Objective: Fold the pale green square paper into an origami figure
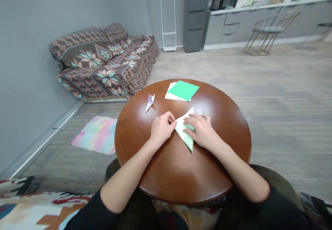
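A pale green sheet of paper (184, 136), folded into a triangle, lies on the round brown table (178, 178). At its left corner, my left hand (163, 126) pinches the paper between thumb and fingers. My right hand (201, 129) rests on the right part of the triangle, its fingers spread and laid over the surface, hiding some of it. Beyond my left hand sits a small folded paper piece (150, 102) in purple and white. Farther back on the table is a stack of square paper with a green sheet (184, 90) on top and white ones under it.
Behind the table on the left stands a sofa (103, 60) under a patterned cover. A fluffy pastel rug (95, 135) lies on the floor. A kitchen counter (246, 8) and a gold-framed chair (269, 31) are at the far right.
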`<state>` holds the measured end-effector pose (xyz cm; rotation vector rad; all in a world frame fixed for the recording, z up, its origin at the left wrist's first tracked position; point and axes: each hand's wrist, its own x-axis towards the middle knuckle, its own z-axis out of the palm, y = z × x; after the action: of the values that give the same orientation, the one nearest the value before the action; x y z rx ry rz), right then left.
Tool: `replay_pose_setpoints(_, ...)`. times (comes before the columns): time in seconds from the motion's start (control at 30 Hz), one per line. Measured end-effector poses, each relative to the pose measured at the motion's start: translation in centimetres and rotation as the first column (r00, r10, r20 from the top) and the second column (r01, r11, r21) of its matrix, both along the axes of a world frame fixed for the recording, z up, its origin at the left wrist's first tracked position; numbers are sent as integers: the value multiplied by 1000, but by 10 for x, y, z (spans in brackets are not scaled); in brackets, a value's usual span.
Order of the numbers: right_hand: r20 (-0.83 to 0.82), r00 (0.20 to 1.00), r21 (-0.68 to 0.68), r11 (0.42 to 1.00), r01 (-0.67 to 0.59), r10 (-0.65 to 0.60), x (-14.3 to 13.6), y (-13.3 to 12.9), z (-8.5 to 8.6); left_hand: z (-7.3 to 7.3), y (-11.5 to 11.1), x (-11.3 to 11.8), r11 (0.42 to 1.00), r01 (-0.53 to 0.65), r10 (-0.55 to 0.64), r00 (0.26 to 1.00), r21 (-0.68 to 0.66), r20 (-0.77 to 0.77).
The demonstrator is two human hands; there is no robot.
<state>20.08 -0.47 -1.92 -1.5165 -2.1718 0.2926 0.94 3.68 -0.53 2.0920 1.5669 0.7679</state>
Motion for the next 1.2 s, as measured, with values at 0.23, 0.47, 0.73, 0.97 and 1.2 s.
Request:
replay_pose_setpoints(0.23,42,999,35,999,10,-11,-2,-4,-1,-2,-13,-9,906,379,-346,920,190,-185)
replay_pose_setpoints(0.47,22,1000,-12,1000,-9,9,-2,0,0,-9,-17,-13,861,467,-383,857,203,-345)
replay_pose_setpoints(0.73,118,990,-53,996,-71,77,-3,-7,-3,-6,-14,-8,891,419,-314,847,176,-428)
replay_pose_setpoints(0.97,168,979,-46,993,-107,113,2,-19,-2,-8,-23,-12,895,426,-331,832,131,-445)
replay_pose_setpoints(1.2,210,969,-49,991,-121,129,3,-26,-1,-8,-25,-13,898,431,-338,809,92,-481)
